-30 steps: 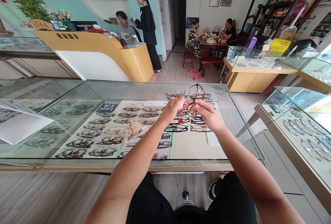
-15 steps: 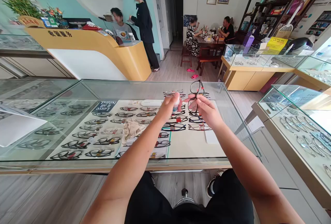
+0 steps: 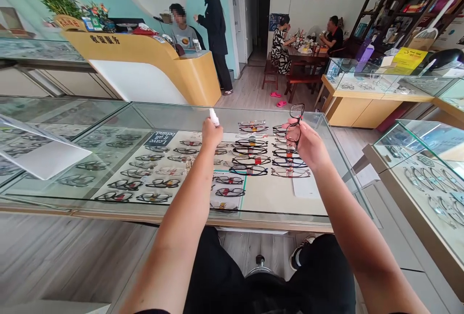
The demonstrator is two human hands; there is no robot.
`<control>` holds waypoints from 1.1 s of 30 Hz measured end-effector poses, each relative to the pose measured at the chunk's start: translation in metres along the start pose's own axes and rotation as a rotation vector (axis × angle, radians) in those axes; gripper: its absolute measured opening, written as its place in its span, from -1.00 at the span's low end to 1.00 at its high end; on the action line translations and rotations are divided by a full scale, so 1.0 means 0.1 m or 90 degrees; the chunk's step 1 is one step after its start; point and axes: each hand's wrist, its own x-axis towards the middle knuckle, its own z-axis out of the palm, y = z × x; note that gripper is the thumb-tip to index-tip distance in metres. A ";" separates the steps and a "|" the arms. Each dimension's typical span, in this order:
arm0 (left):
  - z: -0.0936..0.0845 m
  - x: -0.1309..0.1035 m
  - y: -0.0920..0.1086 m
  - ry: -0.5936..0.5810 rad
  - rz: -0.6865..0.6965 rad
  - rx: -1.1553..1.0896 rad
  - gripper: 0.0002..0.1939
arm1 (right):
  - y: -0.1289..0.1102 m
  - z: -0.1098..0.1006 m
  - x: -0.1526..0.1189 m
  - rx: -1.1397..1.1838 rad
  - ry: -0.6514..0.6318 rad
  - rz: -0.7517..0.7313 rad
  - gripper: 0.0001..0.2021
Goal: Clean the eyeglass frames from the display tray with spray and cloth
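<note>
In my left hand (image 3: pixel 212 132) is a small white bottle (image 3: pixel 213 116), its white top pointing up above my closed fingers. The hand is over the far part of the glass display case (image 3: pixel 279 198). To the right, my right hand (image 3: pixel 308 142) pinches a pair of dark-framed eyeglasses (image 3: pixel 297 111), held upright with one lens above the other. Below my hands, rows of eyeglasses (image 3: pixel 251 160) lie folded in the case, several with red tags. A beige cloth (image 3: pixel 189 163) is mostly hidden behind my left forearm.
A white board or sheet (image 3: pixel 47 152) juts in from the left over the glass. Another display case (image 3: pixel 427 173) stands close on the right. Beyond are a yellow counter (image 3: pixel 203 74) with two people and a table with two seated people.
My left hand has moved left with the bottle, away from the eyeglasses. My right hand has shifted slightly right, still holding them. The camera view has tilted down and turned a little left.
</note>
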 end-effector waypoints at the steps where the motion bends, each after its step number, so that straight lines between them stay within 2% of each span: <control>1: -0.01 -0.01 -0.03 0.005 -0.018 0.010 -0.56 | 0.00 0.00 0.00 -0.004 0.006 0.002 -0.58; 3: -0.01 -0.04 -0.05 0.010 -0.063 0.018 -0.59 | 0.01 -0.01 0.01 -0.007 0.012 0.008 -0.57; 7: -0.01 -0.06 -0.07 0.002 -0.093 0.027 -0.59 | 0.03 0.00 0.01 0.008 0.000 0.017 -0.61; 12: 0.00 -0.12 0.02 0.000 -0.101 0.028 -0.41 | -0.01 0.01 0.00 0.002 0.006 0.019 -0.60; 15: -0.11 -0.22 0.18 0.068 -0.046 -0.004 -0.20 | -0.06 0.01 -0.01 -0.017 0.019 0.017 -0.60; 18: -0.37 -0.39 0.35 0.126 0.062 -0.007 -0.21 | -0.10 0.02 -0.02 -0.009 0.015 0.013 -0.60; 20: -0.62 -0.52 0.40 0.080 0.126 0.036 -0.37 | -0.12 0.02 -0.03 0.000 0.012 0.012 -0.61; 23: -1.01 -0.72 0.32 -0.087 0.128 0.154 -0.60 | -0.14 0.03 -0.04 -0.003 0.015 0.012 -0.62; 26: -1.29 -0.86 0.09 -0.227 0.121 0.300 -0.53 | -0.14 0.05 -0.04 -0.002 0.015 0.016 -0.61; 29: -1.40 -0.92 -0.13 -0.316 0.178 0.365 -0.49 | -0.13 0.06 -0.04 0.013 0.005 0.020 -0.61; 31: -1.43 -0.93 -0.20 -0.340 0.205 0.384 -0.61 | -0.11 0.06 -0.04 0.027 -0.006 0.021 -0.62; 33: -1.44 -0.94 -0.23 -0.331 0.219 0.395 -0.77 | -0.09 0.05 -0.04 0.040 -0.017 0.021 -0.64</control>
